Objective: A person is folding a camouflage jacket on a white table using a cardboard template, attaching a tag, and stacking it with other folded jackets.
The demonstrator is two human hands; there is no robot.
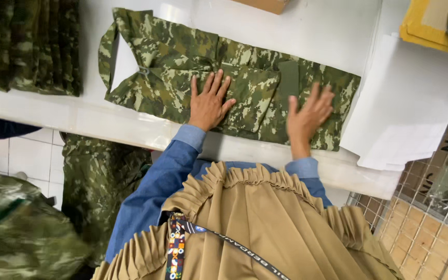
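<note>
A folded green camouflage shirt (pixel 172 67) lies flat on the white table (pixel 307 31), collar toward the left. My left hand (pixel 209 101) rests palm down on its middle, fingers spread. My right hand (pixel 309 116) presses flat on the right part of the shirt near the table's front edge, slightly blurred. Neither hand grips anything. Blue sleeves cover both my wrists.
A stack of folded camouflage garments (pixel 27 44) stands at the table's left end. White paper sheets (pixel 405 109) lie to the right, a yellow envelope (pixel 431 31) behind them. More camouflage cloth (pixel 97 181) piles on the tiled floor at left. A wire rack (pixel 436 207) stands at right.
</note>
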